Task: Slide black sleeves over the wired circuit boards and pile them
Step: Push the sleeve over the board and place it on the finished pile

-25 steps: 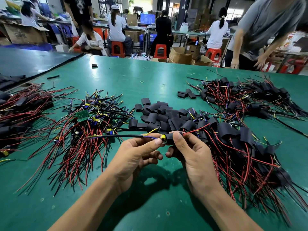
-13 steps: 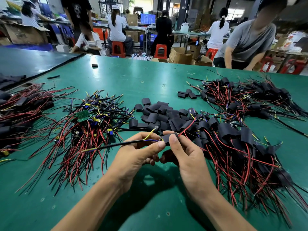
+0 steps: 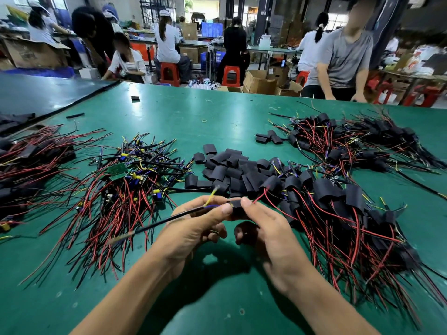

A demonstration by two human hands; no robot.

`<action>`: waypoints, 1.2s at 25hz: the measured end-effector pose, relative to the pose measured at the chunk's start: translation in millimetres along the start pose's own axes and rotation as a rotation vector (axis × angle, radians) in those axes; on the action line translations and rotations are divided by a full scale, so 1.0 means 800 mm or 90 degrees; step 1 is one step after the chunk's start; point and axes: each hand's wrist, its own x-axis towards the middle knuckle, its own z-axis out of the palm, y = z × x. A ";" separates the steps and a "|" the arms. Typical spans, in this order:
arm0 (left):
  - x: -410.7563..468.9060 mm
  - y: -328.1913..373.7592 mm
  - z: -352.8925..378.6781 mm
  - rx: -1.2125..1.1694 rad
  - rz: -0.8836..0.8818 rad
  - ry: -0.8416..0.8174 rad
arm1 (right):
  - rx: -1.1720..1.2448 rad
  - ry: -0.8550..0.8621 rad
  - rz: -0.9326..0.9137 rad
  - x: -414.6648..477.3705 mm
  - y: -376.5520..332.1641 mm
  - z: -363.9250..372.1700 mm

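My left hand [image 3: 193, 228] pinches the black, yellow and blue wires of one circuit board just left of a black sleeve [image 3: 237, 206]. My right hand [image 3: 266, 230] pinches that sleeve between thumb and forefinger; the board is hidden inside it, and red wires leave its right end. Loose black sleeves [image 3: 232, 168] lie heaped just beyond my hands. Bare wired boards [image 3: 121, 180] with red and black leads sit to the left. A pile of sleeved boards [image 3: 338, 209] spreads to the right.
The green table [image 3: 217, 298] carries two more sleeved heaps, one at the far right [image 3: 358, 141] and one at the far left [image 3: 31, 160]. A person in a grey shirt [image 3: 346, 64] stands at the far edge. Other workers sit behind.
The sleeve has slid further over the board, so the yellow part seen a second ago is covered. The long black wire has swung down to the left. The person in grey has straightened up.
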 end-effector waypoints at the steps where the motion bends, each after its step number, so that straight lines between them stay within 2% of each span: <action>1: 0.000 0.000 -0.001 -0.015 -0.013 -0.005 | 0.055 -0.020 0.036 0.001 -0.004 -0.002; 4: 0.002 0.001 -0.007 0.000 -0.029 -0.011 | 0.111 -0.069 0.073 0.002 -0.008 -0.008; 15: 0.001 0.006 -0.004 0.069 -0.035 0.050 | -0.057 -0.041 0.024 0.002 0.000 -0.006; 19: 0.003 0.011 -0.010 0.018 -0.060 0.028 | 0.052 -0.119 0.120 0.001 -0.014 -0.013; 21: 0.004 0.012 -0.009 -0.004 -0.063 0.012 | 0.087 -0.149 0.129 -0.002 -0.018 -0.014; 23: 0.005 0.011 -0.007 -0.020 -0.068 0.013 | 0.159 -0.092 0.077 -0.002 -0.020 -0.008; 26: 0.005 0.009 -0.009 0.002 -0.079 0.023 | 0.279 0.088 -0.074 0.001 -0.030 -0.008; 28: 0.005 0.008 -0.010 0.042 -0.085 0.031 | 0.291 0.154 -0.141 0.002 -0.041 -0.019; 30: 0.005 0.006 -0.012 0.065 -0.094 0.046 | 0.292 0.201 -0.154 0.003 -0.048 -0.029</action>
